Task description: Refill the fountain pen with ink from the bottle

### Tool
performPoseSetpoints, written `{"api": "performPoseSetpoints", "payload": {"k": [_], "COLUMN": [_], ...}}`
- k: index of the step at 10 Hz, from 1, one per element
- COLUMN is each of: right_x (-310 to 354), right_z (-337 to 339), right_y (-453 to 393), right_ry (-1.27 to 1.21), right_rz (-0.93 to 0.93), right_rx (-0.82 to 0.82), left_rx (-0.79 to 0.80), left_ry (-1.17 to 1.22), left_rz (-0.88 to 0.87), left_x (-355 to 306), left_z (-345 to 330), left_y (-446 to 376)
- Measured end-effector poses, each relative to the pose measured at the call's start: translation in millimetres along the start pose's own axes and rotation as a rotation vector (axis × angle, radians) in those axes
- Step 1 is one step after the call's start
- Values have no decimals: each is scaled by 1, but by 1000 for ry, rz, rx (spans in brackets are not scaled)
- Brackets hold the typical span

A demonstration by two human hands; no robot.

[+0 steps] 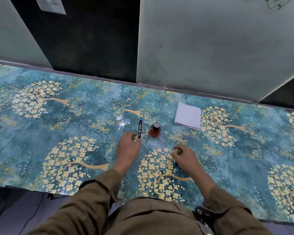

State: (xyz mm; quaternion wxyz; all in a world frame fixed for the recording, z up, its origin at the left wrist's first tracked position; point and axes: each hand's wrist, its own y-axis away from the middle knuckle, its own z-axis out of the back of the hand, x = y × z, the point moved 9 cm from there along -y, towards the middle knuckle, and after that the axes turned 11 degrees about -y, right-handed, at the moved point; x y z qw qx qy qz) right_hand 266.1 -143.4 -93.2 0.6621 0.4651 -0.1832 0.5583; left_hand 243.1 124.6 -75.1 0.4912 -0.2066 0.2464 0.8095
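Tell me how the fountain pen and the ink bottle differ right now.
The fountain pen is black, slim and lies flat; the ink bottle is squat, reddish with a dark cap, and stands upright. The left hand reaches the pen's near end; nothing touches the bottle. Both sit side by side on the patterned table, closed.

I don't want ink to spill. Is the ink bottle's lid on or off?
On. The ink bottle stands upright beside the pen, its dark cap still on top.
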Motion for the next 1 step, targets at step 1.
{"api": "performPoseSetpoints", "payload": {"k": [1], "right_x": [-19], "right_z": [9], "right_y": [22], "right_ry": [-79], "right_rz": [-20], "right_rx": [-32], "left_rx": [17], "left_ry": [53], "left_rz": [8], "left_x": [24], "left_z": [1], "left_y": [28]}}
